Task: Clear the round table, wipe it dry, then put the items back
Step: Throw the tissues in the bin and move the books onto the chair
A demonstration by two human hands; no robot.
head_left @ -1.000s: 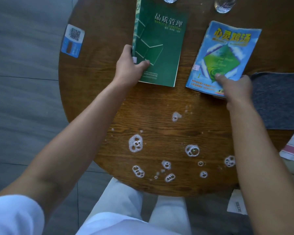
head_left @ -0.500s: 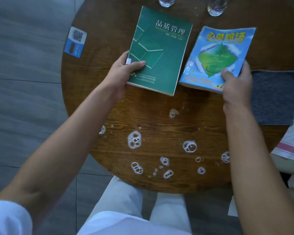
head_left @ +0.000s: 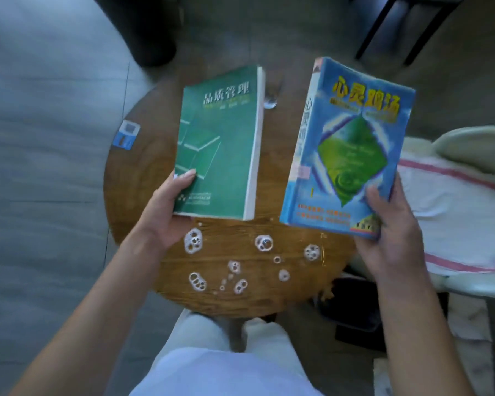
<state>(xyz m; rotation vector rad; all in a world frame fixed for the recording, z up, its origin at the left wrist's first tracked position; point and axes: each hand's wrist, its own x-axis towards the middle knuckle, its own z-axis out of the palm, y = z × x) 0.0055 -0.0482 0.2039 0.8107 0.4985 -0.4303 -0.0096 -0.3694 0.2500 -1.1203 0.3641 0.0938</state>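
Left hand grips green book; right hand grips blue book, both above round table

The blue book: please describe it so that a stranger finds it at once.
Above the round wooden table dotted with foam, each hand lifts one book. The blue book is in the right hand; unlike the green book, it has yellow characters and a green diamond.

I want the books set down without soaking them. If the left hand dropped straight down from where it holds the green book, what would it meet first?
Probably the wet table: the left hand grips the green book above its near part, beside the foam. Height is unclear.
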